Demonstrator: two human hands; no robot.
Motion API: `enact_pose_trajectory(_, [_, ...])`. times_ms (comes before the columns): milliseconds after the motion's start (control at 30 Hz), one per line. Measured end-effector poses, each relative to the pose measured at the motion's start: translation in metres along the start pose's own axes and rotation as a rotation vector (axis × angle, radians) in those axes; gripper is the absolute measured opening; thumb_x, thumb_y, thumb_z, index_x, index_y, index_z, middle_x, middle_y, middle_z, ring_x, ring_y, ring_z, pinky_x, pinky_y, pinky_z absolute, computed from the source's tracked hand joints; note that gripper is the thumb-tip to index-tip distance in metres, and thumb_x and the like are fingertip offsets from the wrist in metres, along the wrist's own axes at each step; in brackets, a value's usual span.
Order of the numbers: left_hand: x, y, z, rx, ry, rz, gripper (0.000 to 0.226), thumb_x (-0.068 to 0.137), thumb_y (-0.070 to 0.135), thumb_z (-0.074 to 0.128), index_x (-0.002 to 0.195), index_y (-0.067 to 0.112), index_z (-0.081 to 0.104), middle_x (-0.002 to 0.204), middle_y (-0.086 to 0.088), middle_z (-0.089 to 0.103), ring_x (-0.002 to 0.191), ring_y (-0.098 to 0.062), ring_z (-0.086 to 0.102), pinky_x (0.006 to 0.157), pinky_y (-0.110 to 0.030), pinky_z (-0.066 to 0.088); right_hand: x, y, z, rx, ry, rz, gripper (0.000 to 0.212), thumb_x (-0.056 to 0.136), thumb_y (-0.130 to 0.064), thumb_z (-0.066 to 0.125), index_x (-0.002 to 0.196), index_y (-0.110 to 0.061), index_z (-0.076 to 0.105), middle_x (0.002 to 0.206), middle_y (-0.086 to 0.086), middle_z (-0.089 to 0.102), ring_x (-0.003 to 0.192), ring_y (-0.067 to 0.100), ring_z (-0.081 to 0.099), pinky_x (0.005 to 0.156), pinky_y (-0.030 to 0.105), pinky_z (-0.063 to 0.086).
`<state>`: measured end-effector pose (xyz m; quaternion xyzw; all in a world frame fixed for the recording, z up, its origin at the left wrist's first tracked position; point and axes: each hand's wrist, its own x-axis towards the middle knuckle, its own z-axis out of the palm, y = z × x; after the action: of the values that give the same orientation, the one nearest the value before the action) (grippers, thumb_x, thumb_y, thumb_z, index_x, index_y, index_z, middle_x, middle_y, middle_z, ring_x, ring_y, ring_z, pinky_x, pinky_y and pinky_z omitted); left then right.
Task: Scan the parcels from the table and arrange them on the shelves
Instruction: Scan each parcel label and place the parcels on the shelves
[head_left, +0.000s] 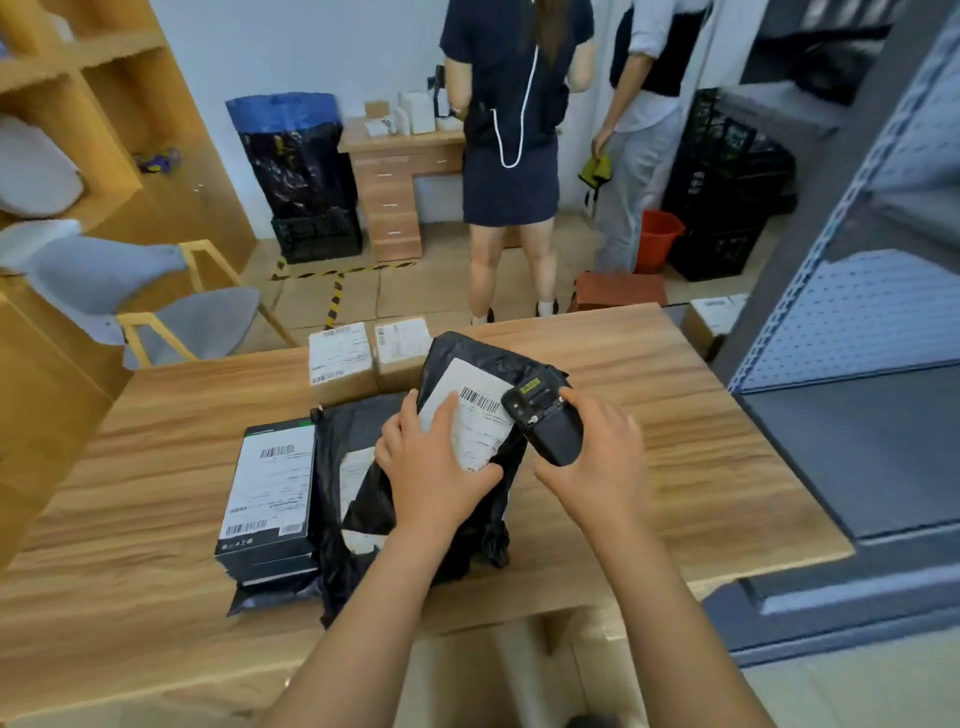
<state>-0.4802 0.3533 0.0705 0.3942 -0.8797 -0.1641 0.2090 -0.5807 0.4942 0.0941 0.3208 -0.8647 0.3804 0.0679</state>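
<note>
My left hand (431, 467) grips a black plastic parcel (467, 364) tilted up above the wooden table (649, 415), thumb on its white barcode label (475, 415). My right hand (597, 457) holds a black handheld scanner (545, 415) right beside that label's barcode. Under the held parcel lies another black bag parcel (348, 467) with a label. A black box parcel (270, 493) with a white label sits to the left. Two brown cardboard boxes (343, 364) (402, 348) stand at the table's far edge.
A grey metal shelf unit (857, 312) rises at the right. Wooden shelving (104, 104) and a grey chair (156, 306) are at the left. Two people (514, 130) (644, 130) stand beyond the table, near a small desk (400, 171), black crates (727, 182) and an orange bucket (657, 239).
</note>
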Motion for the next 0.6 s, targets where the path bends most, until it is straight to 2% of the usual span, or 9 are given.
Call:
enact_pose_trajectory(100, [-0.017, 0.034, 0.017, -0.011, -0.053, 0.087, 0.092, 0.061, 0.058, 0.07, 0.143, 0.037, 0.035, 0.155, -0.004, 0.016, 0.134, -0.028, 0.016, 0.111, -0.046, 0.016, -0.021, 0.029, -0.033, -0.05, 0.058, 0.106, 0.066, 0.065, -0.028, 0.077, 0.128, -0.024, 0.054, 0.114, -0.005, 0.059, 0.105, 0.023, 0.048, 0.077, 0.025, 0.031])
enact_pose_trajectory(267, [-0.055, 0.108, 0.044, -0.036, -0.153, 0.212, 0.094, 0.061, 0.056, 0.071, 0.145, 0.038, 0.033, 0.156, -0.004, 0.014, 0.136, -0.029, 0.015, 0.11, -0.046, 0.015, -0.059, 0.077, -0.097, -0.109, 0.149, 0.255, 0.069, 0.067, -0.027, 0.077, 0.131, -0.025, 0.053, 0.12, -0.005, 0.059, 0.111, 0.024, 0.045, 0.079, 0.028, 0.036])
enact_pose_trajectory(400, [-0.105, 0.177, 0.068, -0.061, -0.211, 0.31, 0.094, 0.061, 0.058, 0.072, 0.145, 0.037, 0.032, 0.155, -0.007, 0.017, 0.132, -0.031, 0.022, 0.108, -0.047, 0.018, -0.101, 0.126, -0.159, -0.129, 0.229, 0.335, 0.065, 0.071, -0.03, 0.076, 0.131, -0.026, 0.054, 0.125, -0.008, 0.057, 0.113, 0.021, 0.042, 0.086, 0.026, 0.037])
enact_pose_trajectory(500, [-0.155, 0.232, 0.089, -0.085, -0.245, 0.378, 0.094, 0.06, 0.059, 0.073, 0.143, 0.038, 0.035, 0.152, -0.008, 0.022, 0.129, -0.032, 0.026, 0.107, -0.047, 0.02, -0.139, 0.167, -0.212, -0.164, 0.273, 0.402, 0.065, 0.069, -0.02, 0.075, 0.131, -0.023, 0.054, 0.126, -0.006, 0.057, 0.114, 0.023, 0.042, 0.085, 0.027, 0.037])
enact_pose_trajectory(600, [-0.208, 0.287, 0.11, -0.109, -0.286, 0.436, 0.092, 0.059, 0.059, 0.072, 0.142, 0.04, 0.035, 0.147, -0.009, 0.028, 0.127, -0.032, 0.028, 0.107, -0.048, 0.022, -0.18, 0.208, -0.263, -0.216, 0.324, 0.461, 0.068, 0.066, -0.013, 0.074, 0.13, -0.021, 0.054, 0.124, -0.006, 0.058, 0.114, 0.023, 0.043, 0.083, 0.022, 0.033])
